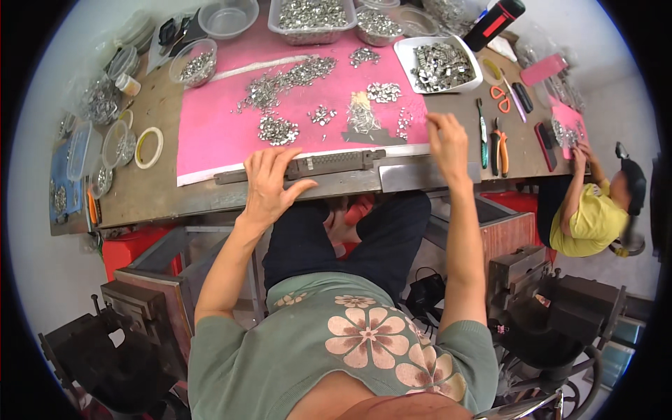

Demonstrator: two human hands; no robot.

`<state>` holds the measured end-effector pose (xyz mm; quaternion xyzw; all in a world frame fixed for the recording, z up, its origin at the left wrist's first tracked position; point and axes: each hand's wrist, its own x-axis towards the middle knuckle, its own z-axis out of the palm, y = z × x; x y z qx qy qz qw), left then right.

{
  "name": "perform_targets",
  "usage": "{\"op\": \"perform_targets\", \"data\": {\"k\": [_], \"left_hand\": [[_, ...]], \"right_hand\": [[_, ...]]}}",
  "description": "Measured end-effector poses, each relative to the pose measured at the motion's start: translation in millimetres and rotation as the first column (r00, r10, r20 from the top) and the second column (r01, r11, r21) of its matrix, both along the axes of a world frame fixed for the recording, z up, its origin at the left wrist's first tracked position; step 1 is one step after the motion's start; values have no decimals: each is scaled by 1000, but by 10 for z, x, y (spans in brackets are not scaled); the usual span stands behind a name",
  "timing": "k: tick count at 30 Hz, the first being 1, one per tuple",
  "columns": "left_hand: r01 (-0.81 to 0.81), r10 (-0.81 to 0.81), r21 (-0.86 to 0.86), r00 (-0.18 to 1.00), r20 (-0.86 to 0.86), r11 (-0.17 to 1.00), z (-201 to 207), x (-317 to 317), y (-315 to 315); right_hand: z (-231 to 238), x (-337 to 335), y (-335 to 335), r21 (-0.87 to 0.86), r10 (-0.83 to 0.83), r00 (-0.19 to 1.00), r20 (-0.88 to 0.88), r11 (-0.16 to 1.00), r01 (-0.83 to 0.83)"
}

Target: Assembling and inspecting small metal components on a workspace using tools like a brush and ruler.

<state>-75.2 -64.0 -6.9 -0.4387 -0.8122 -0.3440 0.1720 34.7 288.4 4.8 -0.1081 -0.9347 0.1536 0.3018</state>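
A long dark metal bar (336, 162) with a row of small slots lies along the table's front edge. My left hand (266, 178) straddles its left part, fingers over the far side and thumb along the near side. My right hand (449, 143) hovers at the pink mat's right edge, fingertips drawn together; anything between them is too small to make out. Close to it lies a loose group of small shiny metal pieces (404, 124). Thin pale pins (362, 119) are heaped left of that. A flat metal plate (413, 177) adjoins the bar's right end.
More piles of metal pieces (278, 130) cover the pink mat (210, 133). A white tray (404, 52) and clear tubs (228, 17) stand behind. Right are tweezers (483, 133), pliers (498, 148) and orange scissors (500, 99). Another person (595, 210) works at far right.
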Motion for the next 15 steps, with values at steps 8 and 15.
{"op": "perform_targets", "data": {"k": [8,15], "left_hand": [[334,-332,27,940,-75,942,32,-314,1452],[353,-355,-46,933,-56,935,-49,-391,1923]], "right_hand": [[-54,-148,-62,34,229,973,23,973,-230],[-44,30,-10,67,187,981,48,979,-190]]}}
